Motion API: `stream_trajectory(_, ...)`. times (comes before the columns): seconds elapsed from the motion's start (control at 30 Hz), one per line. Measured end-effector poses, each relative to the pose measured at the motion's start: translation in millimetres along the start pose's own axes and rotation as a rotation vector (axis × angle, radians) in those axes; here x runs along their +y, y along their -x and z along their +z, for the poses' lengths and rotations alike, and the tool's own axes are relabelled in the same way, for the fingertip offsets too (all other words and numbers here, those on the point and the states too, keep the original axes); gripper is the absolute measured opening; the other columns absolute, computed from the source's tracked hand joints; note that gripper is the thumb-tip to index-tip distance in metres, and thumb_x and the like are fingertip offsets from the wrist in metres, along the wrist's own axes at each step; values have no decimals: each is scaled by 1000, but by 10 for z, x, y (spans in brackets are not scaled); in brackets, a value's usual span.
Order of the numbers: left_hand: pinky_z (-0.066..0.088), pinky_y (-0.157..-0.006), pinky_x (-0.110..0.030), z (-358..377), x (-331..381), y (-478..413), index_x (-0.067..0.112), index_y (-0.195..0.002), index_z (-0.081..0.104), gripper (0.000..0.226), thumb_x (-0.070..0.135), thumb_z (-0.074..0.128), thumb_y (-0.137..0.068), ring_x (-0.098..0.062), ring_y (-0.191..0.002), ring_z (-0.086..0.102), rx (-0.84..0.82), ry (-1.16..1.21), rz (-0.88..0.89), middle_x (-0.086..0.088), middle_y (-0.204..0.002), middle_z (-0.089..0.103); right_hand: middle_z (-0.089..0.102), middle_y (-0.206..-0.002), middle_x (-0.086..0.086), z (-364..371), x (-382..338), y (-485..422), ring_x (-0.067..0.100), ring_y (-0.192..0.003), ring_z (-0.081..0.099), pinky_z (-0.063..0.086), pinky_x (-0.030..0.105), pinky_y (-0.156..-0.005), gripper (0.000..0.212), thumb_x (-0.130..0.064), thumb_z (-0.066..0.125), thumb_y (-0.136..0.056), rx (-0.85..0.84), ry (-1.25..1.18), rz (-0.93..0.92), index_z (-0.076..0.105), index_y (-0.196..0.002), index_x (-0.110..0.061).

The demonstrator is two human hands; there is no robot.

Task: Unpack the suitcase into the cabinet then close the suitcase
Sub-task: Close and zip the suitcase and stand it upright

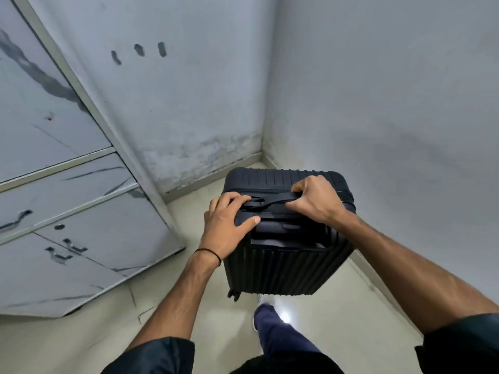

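A black ribbed hard-shell suitcase (pixel 286 268) stands upright on its wheels in the room's corner, its shell shut. My left hand (pixel 226 225) rests on the left end of its top, fingers spread over the edge and thumb along the front. My right hand (pixel 316 201) grips the right end of the black carry handle (pixel 267 202) on top, fingers curled round it. The grey metal cabinet (pixel 67 184) stands to the left with its doors shut.
Grey walls meet in a corner just behind the suitcase. My leg and white shoe (pixel 266 300) are on the pale tiled floor (pixel 337 319) right below the suitcase. The cabinet's lower doors carry two small handles (pixel 64 252).
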State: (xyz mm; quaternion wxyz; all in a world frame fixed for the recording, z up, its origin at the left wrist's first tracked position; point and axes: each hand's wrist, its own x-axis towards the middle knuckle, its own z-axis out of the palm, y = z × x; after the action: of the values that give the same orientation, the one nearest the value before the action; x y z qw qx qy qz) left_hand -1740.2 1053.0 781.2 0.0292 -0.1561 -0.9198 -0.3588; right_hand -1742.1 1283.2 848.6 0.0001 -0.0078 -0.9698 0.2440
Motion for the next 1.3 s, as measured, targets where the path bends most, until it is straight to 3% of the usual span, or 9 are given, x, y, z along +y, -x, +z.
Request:
stream_trajectory(0.07, 33, -101, -32, 52, -103, -382, 31, -131, 57, 47, 48, 65, -88, -12, -119, 34, 19, -32, -49, 13, -129, 47, 38, -42, 0, 59, 78, -486, 14, -45, 34, 33, 28, -49, 32, -26, 70, -66, -48, -6, -42, 46, -49, -12)
stream_trajectory(0.2, 37, -105, -38, 65, -342, -1130, 30, -135, 52, 49, 48, 60, -91, -15, -122, 36, 6, -133, -150, 8, -132, 45, 52, -46, 3, 150, 99, -1483, 20, -50, 48, 48, 33, -56, 30, -30, 72, -67, -164, -5, -105, 55, -52, -10)
stream_trajectory(0.4, 39, -107, -40, 146, -779, -1922, 30, -146, 38, 63, 50, 60, -89, -19, -129, 36, -27, -176, -341, 6, -143, 36, 60, -53, -3, 425, 33, -2668, 21, -61, 61, 50, 31, -62, 31, -45, 74, -68, -321, 10, -171, 60, -54, -22)
stream_trajectory(0.7, 44, -101, -41, 571, -1612, -3233, 35, -150, 24, 83, 48, 68, -82, -22, -127, 32, -132, -231, -475, 7, -147, 22, 69, -68, -5, 1052, 311, -4476, 17, -68, 65, 57, 35, -70, 14, -31, 77, -72, -508, 87, -124, 67, -70, -20)
stream_trajectory(0.97, 48, -94, -39, 849, -2202, -4200, 26, -152, 20, 80, 39, 66, -88, -26, -122, 41, -211, -290, -603, -1, -147, 29, 72, -80, -3, 1472, 486, -5605, 15, -72, 65, 57, 36, -73, 15, -29, 72, -80, -746, 153, -195, 74, -89, -18)
stream_trajectory(1.13, 47, -91, -42, 1075, -2633, -4569, 22, -154, 15, 83, 39, 64, -89, -29, -117, 48, -305, -310, -685, -7, -142, 36, 73, -84, -1, 1873, 707, -6095, 17, -74, 65, 58, 40, -75, 18, -31, 70, -81, -822, 179, -210, 74, -95, -19)
stream_trajectory(1.3, 48, -92, -45, 1440, -2980, -4758, 24, -155, 7, 93, 42, 67, -87, -31, -120, 47, -388, -268, -777, -10, -147, 32, 71, -85, 3, 2265, 1025, -6488, 21, -75, 65, 58, 42, -75, 20, -29, 72, -84, -857, 190, -220, 73, -99, -16)
